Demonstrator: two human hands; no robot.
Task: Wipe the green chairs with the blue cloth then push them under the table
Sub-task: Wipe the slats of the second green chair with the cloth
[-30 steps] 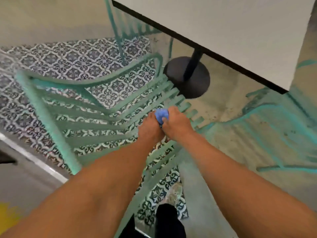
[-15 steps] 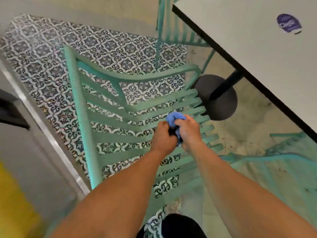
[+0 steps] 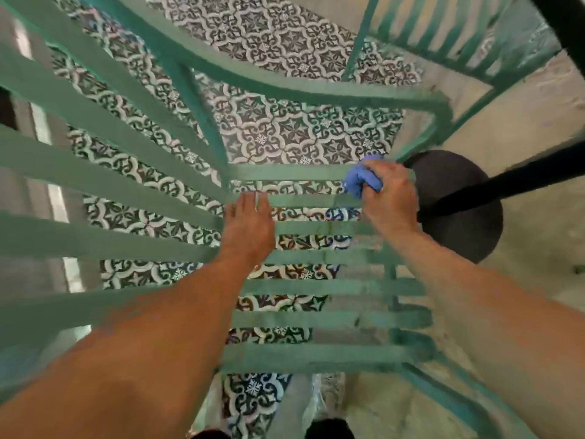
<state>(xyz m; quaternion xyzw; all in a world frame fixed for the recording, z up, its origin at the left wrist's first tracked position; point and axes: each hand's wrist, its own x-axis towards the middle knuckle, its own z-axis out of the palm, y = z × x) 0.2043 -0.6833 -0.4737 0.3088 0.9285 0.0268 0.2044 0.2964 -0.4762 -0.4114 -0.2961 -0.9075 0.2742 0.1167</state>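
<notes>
A green slatted metal chair (image 3: 329, 288) fills the view from above, its seat slats below my arms and its back slats fanning to the left. My right hand (image 3: 391, 198) grips the bunched blue cloth (image 3: 361, 180) against the far right corner of the seat. My left hand (image 3: 248, 228) rests flat on the seat slats near the middle, fingers straight. A second green chair (image 3: 443, 33) stands at the top right, partly out of view.
The table's black round base (image 3: 459, 204) and its dark post (image 3: 512, 180) sit just right of the chair. Patterned tiles (image 3: 285, 128) show through the slats; bare concrete floor lies to the right. My shoe (image 3: 329, 397) is at the bottom edge.
My hands have parted: the left let go of the cloth and settled on the seat slats, the right carried the cloth to the seat's far right corner. The camera dropped closer to the chair.
</notes>
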